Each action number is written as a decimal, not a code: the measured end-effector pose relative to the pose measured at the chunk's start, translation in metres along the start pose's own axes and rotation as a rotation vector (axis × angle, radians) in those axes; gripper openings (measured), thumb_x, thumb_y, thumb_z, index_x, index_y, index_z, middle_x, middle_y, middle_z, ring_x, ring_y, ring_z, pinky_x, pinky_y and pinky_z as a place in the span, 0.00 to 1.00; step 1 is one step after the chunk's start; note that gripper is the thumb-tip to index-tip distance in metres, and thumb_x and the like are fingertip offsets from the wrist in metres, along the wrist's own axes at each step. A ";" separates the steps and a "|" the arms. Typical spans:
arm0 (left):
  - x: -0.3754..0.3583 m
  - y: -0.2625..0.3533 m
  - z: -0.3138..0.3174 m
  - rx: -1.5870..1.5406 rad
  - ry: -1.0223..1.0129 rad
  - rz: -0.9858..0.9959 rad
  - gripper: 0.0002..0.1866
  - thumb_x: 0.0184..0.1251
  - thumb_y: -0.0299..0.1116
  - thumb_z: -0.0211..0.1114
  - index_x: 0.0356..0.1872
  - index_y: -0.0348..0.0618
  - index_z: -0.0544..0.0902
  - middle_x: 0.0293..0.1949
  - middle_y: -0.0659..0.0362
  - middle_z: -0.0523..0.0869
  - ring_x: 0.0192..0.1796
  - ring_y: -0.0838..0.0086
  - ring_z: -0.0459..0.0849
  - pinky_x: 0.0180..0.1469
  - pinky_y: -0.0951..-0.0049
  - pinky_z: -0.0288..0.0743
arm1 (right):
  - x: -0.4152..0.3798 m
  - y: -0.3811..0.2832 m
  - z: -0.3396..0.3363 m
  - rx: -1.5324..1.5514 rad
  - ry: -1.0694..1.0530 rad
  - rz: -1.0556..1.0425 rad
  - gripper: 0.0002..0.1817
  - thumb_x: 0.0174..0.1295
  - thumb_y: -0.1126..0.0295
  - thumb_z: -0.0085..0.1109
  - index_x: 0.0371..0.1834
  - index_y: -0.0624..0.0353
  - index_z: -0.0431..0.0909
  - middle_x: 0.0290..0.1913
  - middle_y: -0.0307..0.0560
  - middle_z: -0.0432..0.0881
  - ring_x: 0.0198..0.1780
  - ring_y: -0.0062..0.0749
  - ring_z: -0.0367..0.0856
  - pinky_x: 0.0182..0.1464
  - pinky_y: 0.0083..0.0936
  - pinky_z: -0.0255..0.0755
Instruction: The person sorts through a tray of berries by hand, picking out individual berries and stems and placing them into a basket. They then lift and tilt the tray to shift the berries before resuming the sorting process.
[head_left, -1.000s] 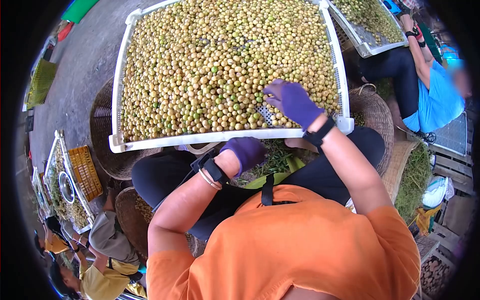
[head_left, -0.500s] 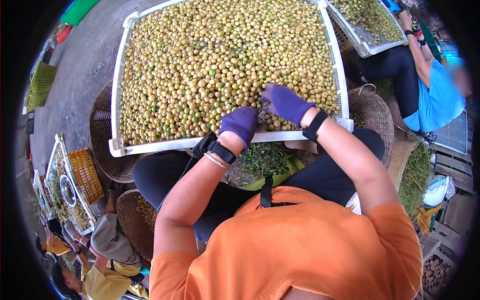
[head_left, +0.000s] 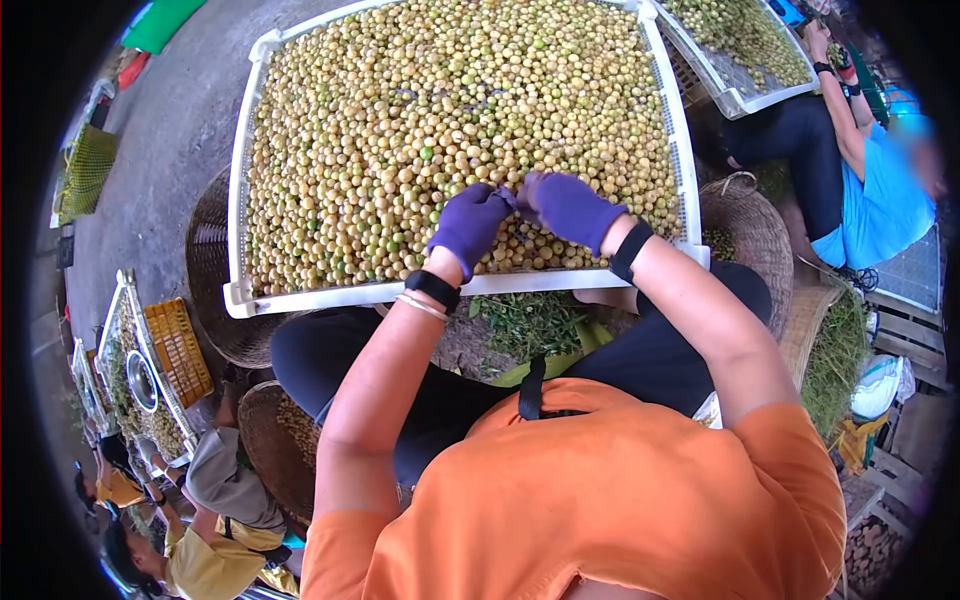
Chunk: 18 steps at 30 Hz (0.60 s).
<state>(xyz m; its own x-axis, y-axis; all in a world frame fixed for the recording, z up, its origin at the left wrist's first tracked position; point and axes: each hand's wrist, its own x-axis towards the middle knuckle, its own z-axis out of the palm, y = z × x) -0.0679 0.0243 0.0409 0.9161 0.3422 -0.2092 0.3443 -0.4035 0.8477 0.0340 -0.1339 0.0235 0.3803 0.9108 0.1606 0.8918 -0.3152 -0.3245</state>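
Observation:
A white mesh tray (head_left: 236,190) full of small round yellow-green fruits (head_left: 350,165) lies in front of me above my crossed legs. My left hand (head_left: 468,230), in a purple glove, is over the fruits near the tray's front edge, its fingers closed together. Beside it my right hand (head_left: 572,210), gloved the same way, has bent fingers that meet the left fingertips. Whatever lies between the fingertips is too small or hidden to make out. Just below the hands a patch of dark tray mesh shows among the fruits.
Woven baskets stand at left (head_left: 215,300) and right (head_left: 750,235) of my legs. Green stems (head_left: 525,320) lie beneath the tray. A person in blue (head_left: 885,200) works at another tray (head_left: 735,100). Other people sit at lower left near a yellow crate (head_left: 178,352).
My left hand has moved up and away from the tray's front edge, so its fingertips now meet those of my right hand. The right hand has shifted only slightly.

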 end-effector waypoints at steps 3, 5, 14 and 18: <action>0.014 0.001 0.007 0.546 0.087 0.349 0.13 0.65 0.42 0.58 0.39 0.43 0.83 0.36 0.49 0.84 0.40 0.59 0.84 0.44 0.62 0.76 | -0.004 -0.008 0.012 -0.181 0.022 0.135 0.08 0.60 0.70 0.52 0.38 0.62 0.73 0.27 0.56 0.82 0.31 0.50 0.83 0.34 0.40 0.76; 0.008 0.022 0.010 0.847 -0.031 0.304 0.12 0.66 0.39 0.54 0.39 0.47 0.84 0.42 0.48 0.84 0.46 0.56 0.84 0.46 0.59 0.78 | -0.007 -0.011 0.014 -0.231 0.030 0.155 0.08 0.61 0.69 0.50 0.38 0.62 0.73 0.26 0.55 0.82 0.29 0.49 0.83 0.32 0.40 0.75; 0.019 0.027 0.030 1.134 -0.077 0.341 0.09 0.64 0.32 0.56 0.39 0.48 0.85 0.41 0.53 0.85 0.44 0.60 0.86 0.41 0.62 0.81 | -0.017 0.015 0.006 -0.071 0.197 -0.165 0.11 0.59 0.65 0.59 0.36 0.63 0.79 0.22 0.52 0.81 0.23 0.42 0.82 0.28 0.35 0.76; 0.009 0.030 0.032 1.187 -0.087 0.360 0.08 0.60 0.28 0.60 0.38 0.44 0.85 0.40 0.53 0.85 0.42 0.60 0.87 0.39 0.64 0.81 | -0.018 0.018 -0.040 1.199 0.104 0.468 0.13 0.65 0.62 0.55 0.37 0.63 0.79 0.30 0.44 0.80 0.28 0.22 0.80 0.27 0.18 0.75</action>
<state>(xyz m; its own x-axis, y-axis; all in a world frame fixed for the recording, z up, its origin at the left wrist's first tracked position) -0.0432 -0.0120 0.0487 0.9919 0.0138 -0.1266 0.0022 -0.9958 -0.0916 0.0531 -0.1670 0.0522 0.6605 0.7374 -0.1416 -0.0861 -0.1130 -0.9899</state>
